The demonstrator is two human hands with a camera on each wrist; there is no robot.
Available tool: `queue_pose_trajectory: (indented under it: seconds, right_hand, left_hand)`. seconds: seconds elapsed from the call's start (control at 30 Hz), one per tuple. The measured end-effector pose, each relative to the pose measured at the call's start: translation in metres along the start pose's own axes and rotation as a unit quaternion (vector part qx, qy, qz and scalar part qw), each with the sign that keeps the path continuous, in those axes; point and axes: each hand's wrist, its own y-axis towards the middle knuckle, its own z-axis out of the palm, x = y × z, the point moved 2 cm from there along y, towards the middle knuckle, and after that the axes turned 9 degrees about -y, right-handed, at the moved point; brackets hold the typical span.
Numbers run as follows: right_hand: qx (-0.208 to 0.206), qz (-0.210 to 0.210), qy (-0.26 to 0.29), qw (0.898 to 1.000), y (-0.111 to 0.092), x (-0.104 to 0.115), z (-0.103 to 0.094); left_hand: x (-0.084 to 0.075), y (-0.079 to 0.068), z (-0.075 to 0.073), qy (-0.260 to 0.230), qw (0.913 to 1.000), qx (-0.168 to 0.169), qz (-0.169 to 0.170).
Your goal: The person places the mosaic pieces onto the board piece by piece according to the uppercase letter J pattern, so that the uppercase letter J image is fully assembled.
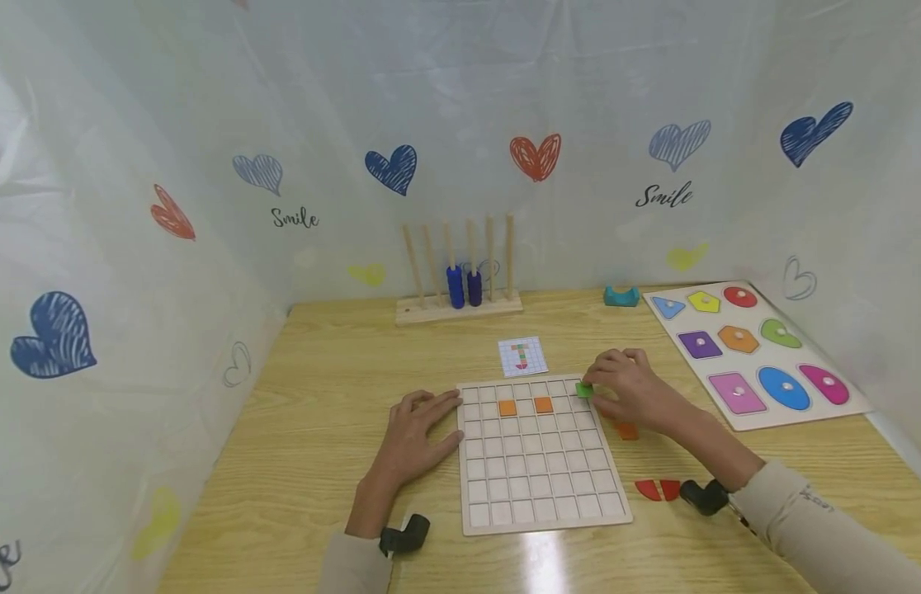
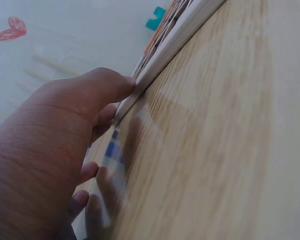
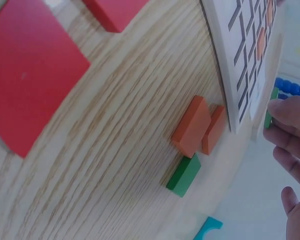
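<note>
A white grid board (image 1: 542,466) lies on the table with two orange square tiles, a left one (image 1: 507,407) and a right one (image 1: 543,404), in its upper cells. My left hand (image 1: 416,437) touches the board's left edge with its fingertips and thumb. Over the top right corner of the board, my right hand (image 1: 633,392) pinches a green square tile (image 1: 583,390) between thumb and fingers. In the right wrist view, two loose orange tiles (image 3: 192,127) and another green tile (image 3: 183,175) lie beside the board. A small card (image 1: 533,355) with a coloured J-shaped pattern lies behind it.
Two red quarter-round pieces (image 1: 648,490) lie right of the board. A wooden peg rack (image 1: 423,312) with blue and dark purple beads stands at the back. A teal piece (image 1: 621,296) and a shape puzzle board (image 1: 741,370) are at the right.
</note>
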Motion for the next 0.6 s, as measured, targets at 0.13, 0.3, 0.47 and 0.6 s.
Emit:
queue_pose_trajectory:
  seconds: [0.13,0.3,0.47,0.6]
  right_hand:
    - [-0.014,-0.01,0.001,1.0,0.0016,0.0017,0.0006]
    - [-0.035,-0.022,0.002,0.999,0.0036,0.0051,0.0015]
    - [-0.018,-0.017,0.002,1.0,0.0058,0.0083,0.0027]
    - [-0.015,-0.019,0.005,1.0,0.0082,0.01,0.0039]
  left_hand:
    - [-0.0005,0.0001,-0.0005,0.001,1.0,0.001,-0.002]
    - [0.0007,0.0,0.0001,0.005,1.0,0.0,-0.001]
    - [0.0006,0.0002,-0.0001,0.0,1.0,0.002,-0.001]
    - [0.0004,0.0005,-0.0004,-0.002,1.0,0.003,-0.002]
